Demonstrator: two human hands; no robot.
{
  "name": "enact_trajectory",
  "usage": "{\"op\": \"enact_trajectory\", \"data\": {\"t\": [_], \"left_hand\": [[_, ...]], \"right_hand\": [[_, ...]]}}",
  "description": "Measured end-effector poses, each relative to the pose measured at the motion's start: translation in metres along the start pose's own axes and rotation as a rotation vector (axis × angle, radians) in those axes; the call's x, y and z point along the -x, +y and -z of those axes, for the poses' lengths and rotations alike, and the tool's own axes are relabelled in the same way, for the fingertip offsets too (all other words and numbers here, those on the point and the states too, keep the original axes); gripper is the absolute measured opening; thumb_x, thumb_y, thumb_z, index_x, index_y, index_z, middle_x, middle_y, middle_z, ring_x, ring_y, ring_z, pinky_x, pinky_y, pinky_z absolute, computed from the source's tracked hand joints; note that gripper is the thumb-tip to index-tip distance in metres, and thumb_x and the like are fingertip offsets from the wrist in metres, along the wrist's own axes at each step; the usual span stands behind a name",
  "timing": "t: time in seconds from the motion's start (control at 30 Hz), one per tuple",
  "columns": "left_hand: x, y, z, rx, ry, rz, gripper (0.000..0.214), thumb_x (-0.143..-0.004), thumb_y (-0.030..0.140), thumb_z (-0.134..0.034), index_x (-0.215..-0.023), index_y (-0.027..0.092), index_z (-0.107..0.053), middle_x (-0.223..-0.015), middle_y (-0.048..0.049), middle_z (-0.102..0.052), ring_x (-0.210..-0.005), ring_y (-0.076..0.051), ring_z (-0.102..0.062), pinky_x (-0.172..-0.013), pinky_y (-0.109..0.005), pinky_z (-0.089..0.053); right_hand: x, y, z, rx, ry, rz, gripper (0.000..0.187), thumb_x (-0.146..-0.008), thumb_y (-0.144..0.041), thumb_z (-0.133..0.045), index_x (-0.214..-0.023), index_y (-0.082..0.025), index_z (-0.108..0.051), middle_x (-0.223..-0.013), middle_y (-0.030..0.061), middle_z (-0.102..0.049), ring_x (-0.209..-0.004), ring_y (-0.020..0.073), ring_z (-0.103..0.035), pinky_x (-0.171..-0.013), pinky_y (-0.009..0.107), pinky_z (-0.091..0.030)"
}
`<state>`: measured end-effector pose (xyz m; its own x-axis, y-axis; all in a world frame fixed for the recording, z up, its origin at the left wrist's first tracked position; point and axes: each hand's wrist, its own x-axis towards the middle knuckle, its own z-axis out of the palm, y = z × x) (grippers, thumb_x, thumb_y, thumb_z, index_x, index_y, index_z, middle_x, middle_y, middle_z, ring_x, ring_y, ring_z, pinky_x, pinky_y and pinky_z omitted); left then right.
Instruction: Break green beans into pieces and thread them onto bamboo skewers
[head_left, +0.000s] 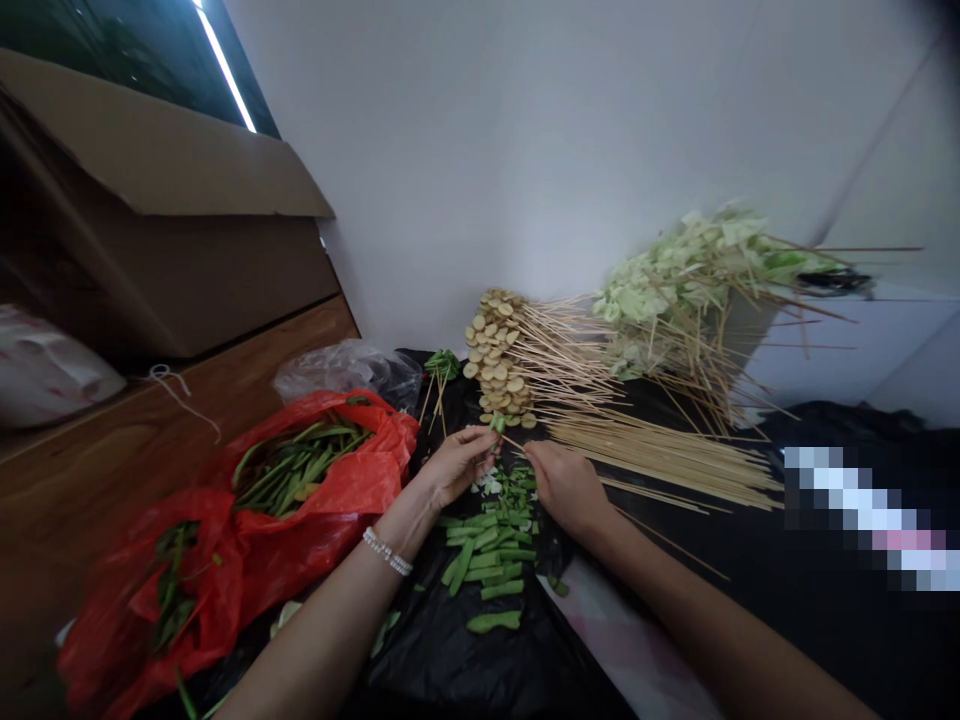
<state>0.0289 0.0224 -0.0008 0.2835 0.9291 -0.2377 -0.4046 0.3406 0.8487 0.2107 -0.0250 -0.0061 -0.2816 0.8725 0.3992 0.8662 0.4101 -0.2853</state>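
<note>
My left hand (459, 462) pinches a small green bean piece (496, 424) at its fingertips, just below the stack of round sliced skewers. My right hand (568, 484) is curled, fingers down, and seems to grip a thin bamboo skewer (513, 443) whose tip points at the bean piece. Between and below the hands lies a pile of cut green bean pieces (491, 555) on black plastic sheet (450, 660). A bracelet sits on my left wrist.
A red plastic bag (247, 540) with long green beans lies at the left. Loose bamboo skewers (660, 450), skewered round slices (496, 350) and skewered pale green leaves (697, 270) lean against the white wall. A cardboard box (165, 230) stands at the back left on a wooden surface.
</note>
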Motion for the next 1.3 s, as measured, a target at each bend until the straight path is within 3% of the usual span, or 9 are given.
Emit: {"op": "enact_trajectory", "data": {"t": [0.3, 0.53, 0.7, 0.9, 1.07, 1.3], "left_hand": [[0.000, -0.005, -0.003, 0.052, -0.028, 0.009, 0.014, -0.065, 0.011, -0.079, -0.075, 0.010, -0.069, -0.075, -0.0034, -0.068, -0.062, -0.007, -0.060, -0.061, -0.016, -0.049], [0.004, -0.017, -0.011, -0.033, -0.081, 0.034, 0.025, -0.053, 0.018, -0.087, -0.069, 0.010, -0.069, -0.069, -0.0013, -0.066, -0.064, -0.008, -0.059, -0.063, -0.018, -0.046], [0.008, -0.009, -0.012, -0.167, -0.082, -0.035, 0.030, -0.053, 0.023, -0.086, -0.077, 0.012, -0.073, -0.074, -0.0003, -0.066, -0.065, -0.006, -0.058, -0.066, -0.019, -0.045], [0.002, 0.004, -0.001, -0.089, 0.056, -0.144, 0.040, -0.058, 0.033, -0.084, -0.092, 0.015, -0.072, -0.082, -0.0040, -0.069, -0.069, -0.008, -0.061, -0.061, -0.017, -0.046], [-0.003, 0.004, 0.003, -0.035, 0.092, -0.155, 0.036, -0.053, 0.027, -0.086, -0.084, 0.013, -0.073, -0.070, -0.0017, -0.068, -0.064, -0.007, -0.061, -0.061, -0.016, -0.046], [-0.002, 0.003, 0.001, -0.020, 0.113, -0.139, 0.032, -0.050, 0.024, -0.088, -0.076, 0.011, -0.072, -0.068, -0.0029, -0.069, -0.062, -0.007, -0.060, -0.063, -0.018, -0.047]], "right_hand": [[0.002, 0.000, -0.004, -0.024, 0.006, -0.001, 0.024, -0.094, -0.017, -0.036, -0.097, -0.019, -0.060, -0.091, 0.0054, -0.065, -0.086, 0.0158, -0.060, -0.076, 0.023, -0.038], [0.002, -0.006, -0.004, 0.012, -0.005, 0.021, 0.025, -0.094, -0.017, -0.035, -0.096, -0.018, -0.060, -0.090, 0.0055, -0.064, -0.083, 0.0155, -0.060, -0.071, 0.023, -0.039], [0.001, -0.002, -0.002, 0.004, 0.020, 0.029, 0.025, -0.094, -0.017, -0.035, -0.098, -0.019, -0.060, -0.090, 0.0049, -0.065, -0.084, 0.0154, -0.060, -0.072, 0.023, -0.038], [0.000, 0.005, -0.001, 0.007, 0.054, 0.001, 0.024, -0.095, -0.018, -0.036, -0.096, -0.019, -0.060, -0.090, 0.0046, -0.065, -0.083, 0.0160, -0.060, -0.073, 0.024, -0.037], [0.001, 0.002, -0.002, 0.016, 0.050, 0.016, 0.023, -0.094, -0.017, -0.037, -0.095, -0.020, -0.060, -0.090, 0.0038, -0.065, -0.084, 0.0159, -0.060, -0.073, 0.024, -0.037], [0.002, 0.001, -0.004, 0.030, 0.051, 0.022, 0.024, -0.094, -0.016, -0.036, -0.096, -0.019, -0.060, -0.091, 0.0045, -0.065, -0.085, 0.0153, -0.061, -0.073, 0.023, -0.038]]}}
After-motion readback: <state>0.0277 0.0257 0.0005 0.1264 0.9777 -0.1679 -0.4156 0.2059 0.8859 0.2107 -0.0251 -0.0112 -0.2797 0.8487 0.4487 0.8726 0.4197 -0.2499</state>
